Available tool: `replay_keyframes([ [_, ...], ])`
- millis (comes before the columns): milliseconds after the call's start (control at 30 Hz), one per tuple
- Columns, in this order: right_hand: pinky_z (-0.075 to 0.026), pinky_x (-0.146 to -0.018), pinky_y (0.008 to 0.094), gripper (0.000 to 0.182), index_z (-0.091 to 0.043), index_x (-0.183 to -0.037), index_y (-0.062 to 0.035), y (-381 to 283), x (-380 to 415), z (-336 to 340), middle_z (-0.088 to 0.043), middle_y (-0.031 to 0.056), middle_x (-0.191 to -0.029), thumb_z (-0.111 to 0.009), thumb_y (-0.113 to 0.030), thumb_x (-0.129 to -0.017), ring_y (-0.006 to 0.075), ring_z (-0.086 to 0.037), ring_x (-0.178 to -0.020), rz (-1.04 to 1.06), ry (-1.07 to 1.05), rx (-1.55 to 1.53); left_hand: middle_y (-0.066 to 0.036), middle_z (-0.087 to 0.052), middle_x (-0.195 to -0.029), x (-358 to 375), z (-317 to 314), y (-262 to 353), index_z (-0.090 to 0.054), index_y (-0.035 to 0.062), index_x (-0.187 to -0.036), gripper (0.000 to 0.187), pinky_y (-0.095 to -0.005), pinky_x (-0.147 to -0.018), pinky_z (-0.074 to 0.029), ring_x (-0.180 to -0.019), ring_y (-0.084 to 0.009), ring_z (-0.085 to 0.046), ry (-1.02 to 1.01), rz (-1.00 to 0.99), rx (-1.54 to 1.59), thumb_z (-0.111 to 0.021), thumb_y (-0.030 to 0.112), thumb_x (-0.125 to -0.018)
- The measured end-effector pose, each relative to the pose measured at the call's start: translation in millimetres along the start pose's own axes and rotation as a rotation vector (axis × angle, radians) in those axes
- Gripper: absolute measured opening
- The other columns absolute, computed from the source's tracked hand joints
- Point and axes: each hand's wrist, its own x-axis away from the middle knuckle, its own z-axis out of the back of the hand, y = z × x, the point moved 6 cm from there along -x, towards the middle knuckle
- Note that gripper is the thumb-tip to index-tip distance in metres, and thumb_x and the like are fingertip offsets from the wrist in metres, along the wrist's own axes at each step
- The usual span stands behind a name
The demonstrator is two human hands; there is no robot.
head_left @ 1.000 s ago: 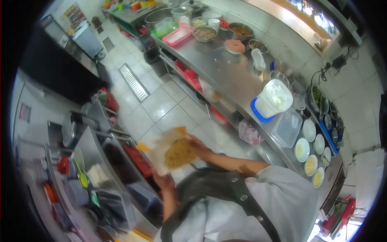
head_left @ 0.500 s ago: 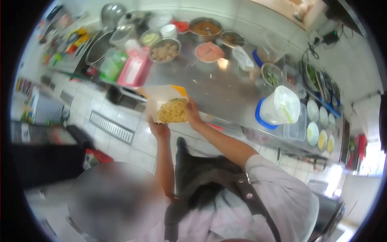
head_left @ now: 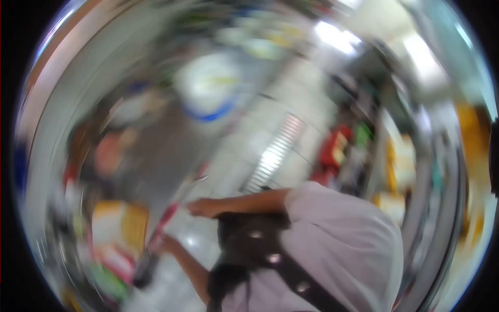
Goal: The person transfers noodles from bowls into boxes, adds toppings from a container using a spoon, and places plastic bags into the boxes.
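Observation:
The whole view is smeared by motion. My right hand (head_left: 204,208) is stretched toward the counter's front edge, beside a red-pink streak (head_left: 167,216), with its fingers blurred. Lower and to the left, my left hand (head_left: 165,244) reaches to the same edge, close to the lower end of that streak. I cannot tell what either hand holds. A yellow and white takeaway box (head_left: 119,226) sits on the counter just left of my left hand, apart from both hands. The noodles cannot be made out in the blur.
On the steel counter (head_left: 156,156) stand a white tub with a blue rim (head_left: 210,86), a pink bowl (head_left: 109,153) and pale bowls (head_left: 260,48). A pink tray (head_left: 118,262) lies below the box. The tiled floor has a drain grate (head_left: 273,153); red goods (head_left: 332,148) stand beyond it.
The view has swung right and blurred. Both hands have let go of the box of noodles, which now rests on the counter near the pink tray.

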Motion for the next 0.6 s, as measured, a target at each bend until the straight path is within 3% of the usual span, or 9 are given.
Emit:
replay_keyframes([
  [33,-0.041,-0.098,0.0404,0.041,-0.052,-0.127,-0.0029,48,65,16,-0.061,0.0216,-0.113,-0.055,-0.027,-0.094,0.0333,-0.057,-0.110,-0.097,0.017,0.009,-0.013,-0.047,-0.126,7,-3,-27,-0.045,0.0081,-0.128,0.043,-0.0438,-0.082,-0.050,-0.103,-0.0290,-0.054,-0.074,0.136,-0.123,-0.056,0.028,-0.091],
  [100,-0.046,-0.094,0.0414,0.049,-0.056,-0.126,-0.0044,270,215,-9,-0.062,0.0183,-0.116,-0.060,-0.036,-0.089,0.0327,-0.059,-0.108,-0.298,0.426,0.206,-0.012,-0.047,-0.127,35,-1,-76,-0.044,0.0086,-0.129,0.046,-0.0439,-0.085,-0.048,-0.106,-0.0295,-0.053,-0.169,0.405,-0.389,-0.057,0.029,-0.090],
  [167,-0.047,-0.088,0.0416,0.038,-0.058,-0.118,-0.0029,296,423,33,-0.063,0.0186,-0.109,-0.058,-0.027,-0.089,0.0338,-0.060,-0.101,-0.916,0.875,0.147,-0.012,-0.047,-0.128,65,-11,-119,-0.043,0.0090,-0.131,0.049,-0.0441,-0.088,-0.047,-0.108,-0.0301,-0.051,-0.254,0.607,-0.628,-0.059,0.030,-0.090],
  [267,-0.049,-0.080,0.0419,0.023,-0.061,-0.105,-0.0007,270,672,61,-0.065,0.0191,-0.097,-0.053,-0.015,-0.090,0.0355,-0.063,-0.090,-1.232,2.035,0.222,-0.012,-0.047,-0.130,116,-53,-200,-0.042,0.0096,-0.133,0.053,-0.0442,-0.092,-0.044,-0.112,-0.0309,-0.050,-0.397,0.829,-0.872,-0.061,0.032,-0.088],
  [367,-0.049,-0.060,0.0335,0.027,-0.055,-0.116,-0.0041,241,819,60,-0.062,0.0098,-0.088,-0.051,-0.018,-0.093,0.0224,-0.062,-0.068,-0.535,2.676,-0.454,-0.011,-0.047,-0.132,188,-142,-302,-0.041,0.0102,-0.135,0.058,-0.0444,-0.096,-0.042,-0.116,-0.0318,-0.048,-0.615,0.942,-1.031,-0.063,0.034,-0.087],
  [433,-0.049,-0.061,0.0322,0.028,-0.051,-0.119,-0.0063,239,907,64,-0.060,0.0097,-0.097,-0.052,-0.017,-0.094,0.0216,-0.061,-0.073,-0.541,2.841,-0.559,-0.010,-0.048,-0.133,273,-206,-385,-0.041,0.0139,-0.136,0.055,-0.0450,-0.097,-0.041,-0.118,-0.0313,-0.047,-0.753,1.028,-1.073,-0.058,0.039,-0.090],
  [500,-0.049,-0.061,0.0308,0.030,-0.048,-0.123,-0.0084,253,987,63,-0.057,0.0096,-0.105,-0.053,-0.015,-0.094,0.0207,-0.060,-0.077,-0.562,2.999,-0.665,-0.008,-0.048,-0.131,379,-278,-485,-0.042,0.0160,-0.136,0.049,-0.0359,-0.083,-0.048,-0.110,-0.0275,-0.054,-0.955,1.052,-1.210,-0.057,0.034,-0.093],
  [567,-0.051,-0.063,0.0332,0.045,-0.038,-0.134,-0.0044,289,1051,48,-0.062,0.0142,-0.099,-0.051,-0.020,-0.094,0.0234,-0.064,-0.073,-0.123,3.325,-1.131,-0.009,-0.055,-0.121,505,-345,-590,-0.045,0.0128,-0.132,0.047,-0.0351,-0.082,-0.048,-0.103,-0.0249,-0.057,-1.252,1.045,-1.223,-0.059,0.032,-0.092],
  [600,-0.051,-0.063,0.0332,0.045,-0.038,-0.134,-0.0044,306,1086,46,-0.062,0.0142,-0.099,-0.051,-0.020,-0.094,0.0234,-0.064,-0.073,-0.116,3.340,-1.145,-0.008,-0.058,-0.114,567,-377,-646,-0.048,0.0099,-0.127,0.043,-0.0337,-0.079,-0.050,-0.095,-0.0231,-0.060,-1.464,1.033,-1.220,-0.059,0.031,-0.092],
])
